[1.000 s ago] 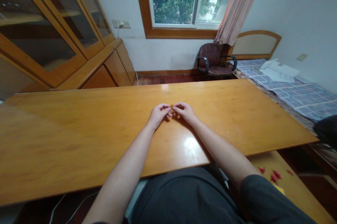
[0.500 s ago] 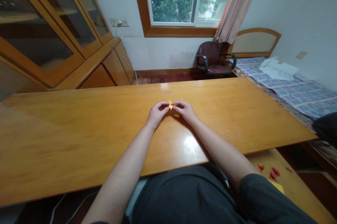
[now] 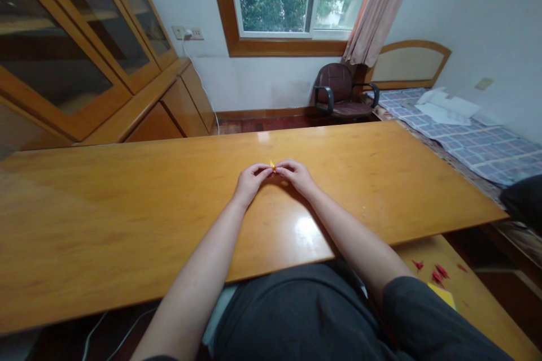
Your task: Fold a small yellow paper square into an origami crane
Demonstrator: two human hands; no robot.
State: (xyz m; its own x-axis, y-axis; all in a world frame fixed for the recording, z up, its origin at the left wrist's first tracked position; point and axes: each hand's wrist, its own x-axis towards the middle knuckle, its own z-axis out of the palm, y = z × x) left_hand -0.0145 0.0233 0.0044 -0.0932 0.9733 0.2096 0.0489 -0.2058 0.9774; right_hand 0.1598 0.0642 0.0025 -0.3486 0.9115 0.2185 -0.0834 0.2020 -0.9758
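My left hand (image 3: 249,181) and my right hand (image 3: 297,174) meet at the middle of a long wooden table (image 3: 127,208). Both pinch a tiny folded piece of yellow paper (image 3: 272,166) between thumbs and fingertips. Only a small yellow tip shows between the fingers; the remainder is hidden by them. Both forearms rest on the tabletop.
A lower wooden surface (image 3: 474,304) at the right carries several small red folded paper pieces (image 3: 436,275) and a yellow sheet (image 3: 442,295). A dark red armchair (image 3: 339,90) stands under the window. A bed (image 3: 474,135) lies at right, glass-door cabinets (image 3: 84,50) at left.
The yellow paper showed more between my fingertips half a second ago; now the fingers close further over it. Both hands stay in place, and the view has shifted slightly.
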